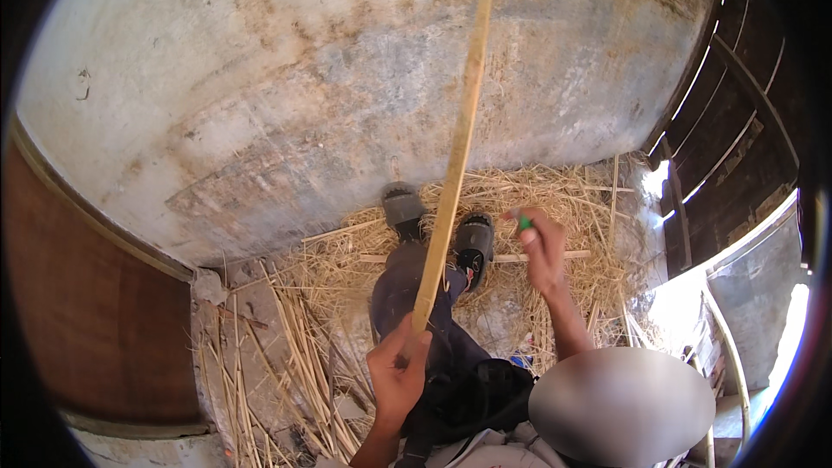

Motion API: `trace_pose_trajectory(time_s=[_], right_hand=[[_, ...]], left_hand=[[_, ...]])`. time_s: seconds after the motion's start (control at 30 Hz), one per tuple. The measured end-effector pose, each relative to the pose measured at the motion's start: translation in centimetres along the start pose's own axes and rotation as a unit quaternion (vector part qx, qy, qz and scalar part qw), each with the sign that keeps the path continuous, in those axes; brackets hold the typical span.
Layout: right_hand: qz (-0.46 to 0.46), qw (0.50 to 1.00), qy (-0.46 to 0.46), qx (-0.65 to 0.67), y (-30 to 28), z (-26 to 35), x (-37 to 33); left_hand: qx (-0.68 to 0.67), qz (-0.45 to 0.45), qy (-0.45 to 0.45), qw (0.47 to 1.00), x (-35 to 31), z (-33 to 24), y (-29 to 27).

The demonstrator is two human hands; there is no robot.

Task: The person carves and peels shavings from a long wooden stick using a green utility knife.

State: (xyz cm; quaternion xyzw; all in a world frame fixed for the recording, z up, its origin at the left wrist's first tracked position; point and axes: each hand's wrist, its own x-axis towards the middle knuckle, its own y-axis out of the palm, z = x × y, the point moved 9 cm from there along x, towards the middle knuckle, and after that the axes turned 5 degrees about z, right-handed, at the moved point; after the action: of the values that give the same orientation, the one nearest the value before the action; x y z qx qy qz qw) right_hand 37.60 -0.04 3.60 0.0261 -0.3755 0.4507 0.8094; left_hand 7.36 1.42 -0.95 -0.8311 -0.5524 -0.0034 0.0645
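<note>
A long, flat strip of bamboo [459, 147], pale yellow-brown, rises from my left hand [399, 371] toward the wall. The fingers of that hand are closed round its lower end. My right hand [544, 251] is held apart from the strip, to its right, above the shavings. Its fingers are closed round a small tool with a green handle [524, 224]; the tool's working end is too small and blurred to make out.
Curly straw-coloured shavings [555, 195] cover the floor round my dark sandals [475, 234]. Several thin sticks [303, 364] lie at the lower left. A stained plaster wall [329, 95] stands ahead, a brown panel [95, 295] at left, and dark slatted boards [737, 113] at right.
</note>
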Motion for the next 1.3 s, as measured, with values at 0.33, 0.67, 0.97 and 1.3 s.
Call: trace_pose_trajectory(time_s=[0.33, 0.67, 0.97, 1.3], right_hand=[[0.168, 0.974, -0.129, -0.078, 5.6, 6.8, -1.8], [0.078, 0.983, -0.122, -0.109, 3.5, 6.2, -0.1], [0.066, 0.982, -0.135, -0.113, 2.7, 5.8, 0.6], [-0.03, 0.988, 0.011, -0.148, -0.9, -0.4, 3.8]], left_hand=[[0.001, -0.011, 0.016, 1.0, 0.2, -1.2, -0.2], [0.048, -0.002, 0.073, 0.996, -0.3, -1.8, -0.2], [0.048, -0.001, 0.08, 0.996, -1.0, -1.0, -0.6], [0.101, 0.026, 0.026, 0.994, -2.3, 0.6, -1.1]])
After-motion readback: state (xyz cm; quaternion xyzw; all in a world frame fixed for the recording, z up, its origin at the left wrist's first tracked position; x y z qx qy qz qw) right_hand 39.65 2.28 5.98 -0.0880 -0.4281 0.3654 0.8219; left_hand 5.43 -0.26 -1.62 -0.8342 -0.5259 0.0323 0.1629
